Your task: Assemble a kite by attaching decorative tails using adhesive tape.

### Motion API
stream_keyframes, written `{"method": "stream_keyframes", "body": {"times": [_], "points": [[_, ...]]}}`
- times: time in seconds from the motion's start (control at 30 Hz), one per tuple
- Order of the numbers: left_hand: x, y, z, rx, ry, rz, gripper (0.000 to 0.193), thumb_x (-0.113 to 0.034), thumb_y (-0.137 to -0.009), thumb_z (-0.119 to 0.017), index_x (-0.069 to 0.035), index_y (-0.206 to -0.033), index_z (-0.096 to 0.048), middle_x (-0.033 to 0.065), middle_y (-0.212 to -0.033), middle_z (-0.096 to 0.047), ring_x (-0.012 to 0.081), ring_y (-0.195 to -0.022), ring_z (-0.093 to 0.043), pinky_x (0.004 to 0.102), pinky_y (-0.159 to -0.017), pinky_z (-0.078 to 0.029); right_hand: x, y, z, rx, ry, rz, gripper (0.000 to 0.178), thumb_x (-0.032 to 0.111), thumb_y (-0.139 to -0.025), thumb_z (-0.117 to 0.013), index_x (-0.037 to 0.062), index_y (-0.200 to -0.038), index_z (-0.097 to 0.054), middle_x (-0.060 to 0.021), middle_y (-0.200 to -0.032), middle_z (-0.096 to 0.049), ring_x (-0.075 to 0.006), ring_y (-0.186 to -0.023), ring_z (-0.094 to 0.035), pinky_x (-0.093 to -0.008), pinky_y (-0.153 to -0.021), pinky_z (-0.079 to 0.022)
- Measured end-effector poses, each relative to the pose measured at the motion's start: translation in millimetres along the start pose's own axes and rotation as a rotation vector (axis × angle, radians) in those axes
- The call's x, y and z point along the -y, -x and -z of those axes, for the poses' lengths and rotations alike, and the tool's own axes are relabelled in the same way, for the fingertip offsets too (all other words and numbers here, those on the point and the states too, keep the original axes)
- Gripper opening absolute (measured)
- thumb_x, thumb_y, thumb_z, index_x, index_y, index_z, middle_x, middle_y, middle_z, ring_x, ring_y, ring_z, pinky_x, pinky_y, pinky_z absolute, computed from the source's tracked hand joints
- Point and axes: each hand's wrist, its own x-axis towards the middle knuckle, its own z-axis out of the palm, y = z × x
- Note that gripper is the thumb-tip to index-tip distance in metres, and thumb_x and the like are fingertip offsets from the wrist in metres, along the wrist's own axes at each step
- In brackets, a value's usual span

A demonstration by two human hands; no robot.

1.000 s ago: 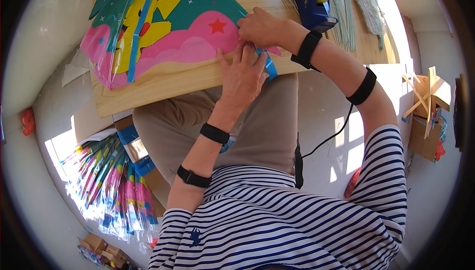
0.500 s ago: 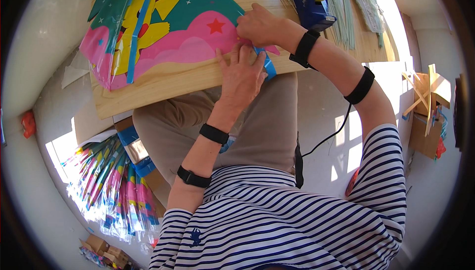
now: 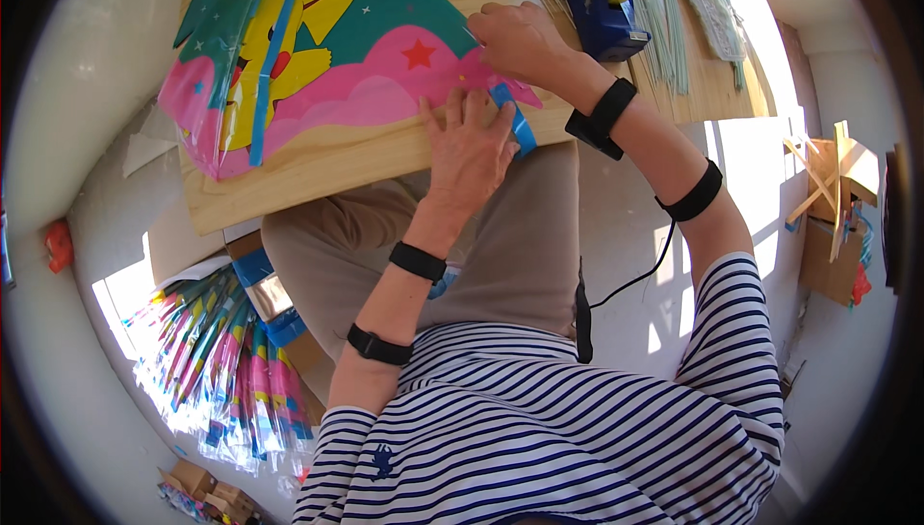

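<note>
A printed plastic kite (image 3: 366, 53) in teal and pink, with a yellow cartoon figure, lies on the wooden table (image 3: 375, 154). A blue ribbon (image 3: 265, 92) runs down its left part. My left hand (image 3: 465, 145) rests palm down on the pink lower edge, fingers spread. Beside its fingertips a blue strip (image 3: 520, 126) hangs over the table edge. My right hand (image 3: 520, 44) is closed, its fingers curled together at the kite's right edge. What it pinches is hidden by the fingers.
A blue tape dispenser (image 3: 602, 10) with a yellow roll stands right of my right hand. Thin pale rods (image 3: 664, 44) and a clear plastic box (image 3: 714, 20) lie beyond it. Several plastic-sleeved, rolled colourful bundles (image 3: 226, 352) fan out at lower left.
My right hand has shifted slightly up and right along the kite's edge, its wrist turning. My left hand stays in place on the kite.
</note>
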Motion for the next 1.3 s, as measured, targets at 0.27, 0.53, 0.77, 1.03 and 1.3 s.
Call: {"method": "stream_keyframes", "body": {"times": [0.27,0.53,0.77,1.03,1.3], "points": [[0,0,-3,-0.02,0.003,-0.01,0.051,-0.026,-0.077,-0.078,-0.02,-0.126,-0.063,0.0086,-0.123,-0.049,0.0326,-0.128,-0.042,0.0676,-0.107,-0.028,5,57,-6,0.035,-0.389,-0.447,0.017,0.021,-0.072,-0.075,0.0053,-0.073,-0.07,-0.0196,-0.076,-0.068,-0.0389,-0.074,-0.066,-0.0466,-0.065,-0.052],[0,-2,-1,0.004,-0.015,-0.003,0.053,-0.026,-0.077,-0.078,-0.023,-0.128,-0.063,0.0086,-0.124,-0.05,0.0334,-0.127,-0.043,0.0671,-0.108,-0.028,7,33,-29,-0.142,-0.195,-0.521,0.026,0.027,-0.073,-0.081,0.0037,-0.074,-0.071,-0.0163,-0.071,-0.068,-0.035,-0.071,-0.067,-0.0453,-0.063,-0.051],[2,-1,-6,-0.04,-0.017,-0.031,0.053,-0.029,-0.075,-0.079,-0.02,-0.125,-0.062,0.0098,-0.125,-0.051,0.0335,-0.127,-0.044,0.0704,-0.106,-0.028,11,63,-19,0.019,-0.358,-0.591,0.028,0.031,-0.071,-0.084,0.0061,-0.073,-0.071,-0.0138,-0.073,-0.069,-0.0324,-0.07,-0.067,-0.0401,-0.061,-0.051],[1,-1,0,-0.019,0.079,0.02,0.053,-0.023,-0.077,-0.077,-0.019,-0.128,-0.063,0.0091,-0.125,-0.051,0.0343,-0.127,-0.044,0.0671,-0.108,-0.027,11,69,-31,-0.093,-0.301,-0.656,0.026,0.026,-0.071,-0.081,0.0032,-0.077,-0.071,-0.0194,-0.082,-0.07,-0.0393,-0.082,-0.068,-0.048,-0.068,-0.053],[6,-1,1,0.002,0.012,-0.028,0.052,-0.021,-0.075,-0.077,-0.014,-0.125,-0.064,0.0125,-0.125,-0.052,0.036,-0.127,-0.044,0.0656,-0.11,-0.028,2,71,-31,-0.064,-0.416,-0.61,0.024,0.025,-0.068,-0.083,0.0063,-0.072,-0.069,-0.0133,-0.078,-0.068,-0.0339,-0.077,-0.066,-0.0441,-0.064,-0.05]]}}
